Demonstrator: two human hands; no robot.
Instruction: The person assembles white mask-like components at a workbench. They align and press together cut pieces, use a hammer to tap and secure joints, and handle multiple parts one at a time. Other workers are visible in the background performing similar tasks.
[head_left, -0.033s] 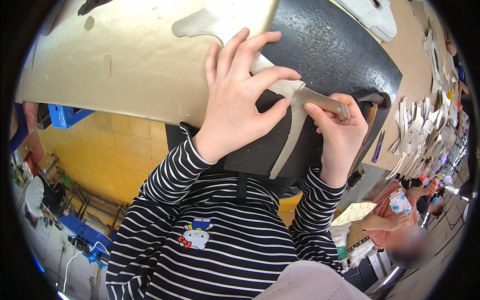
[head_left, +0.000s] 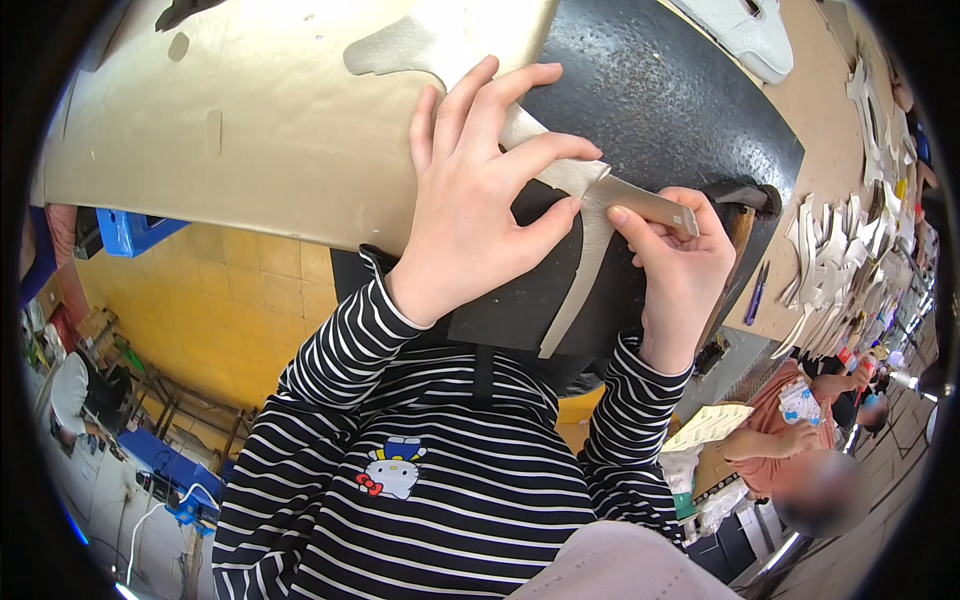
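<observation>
A pale metallic cut piece, like leather for a shoe upper [head_left: 590,245], lies across the gold sheet and the black work surface, one narrow strip hanging toward me. My left hand [head_left: 480,170] is spread over its middle, fingers stretched out and resting on it, the thumb tip beside the place where the strips meet. My right hand [head_left: 680,255] pinches a short strip [head_left: 650,203] of the piece between thumb and fingers, just right of the left thumb. Part of the piece is hidden beneath my left hand.
The gold sheet [head_left: 270,130] covers the left side. A black-headed hammer [head_left: 745,200] lies right of my right hand. Beyond are a purple pen-like tool [head_left: 757,295], a heap of cut pieces [head_left: 830,255] and a white shoe [head_left: 745,35]. A person [head_left: 790,430] sits at right.
</observation>
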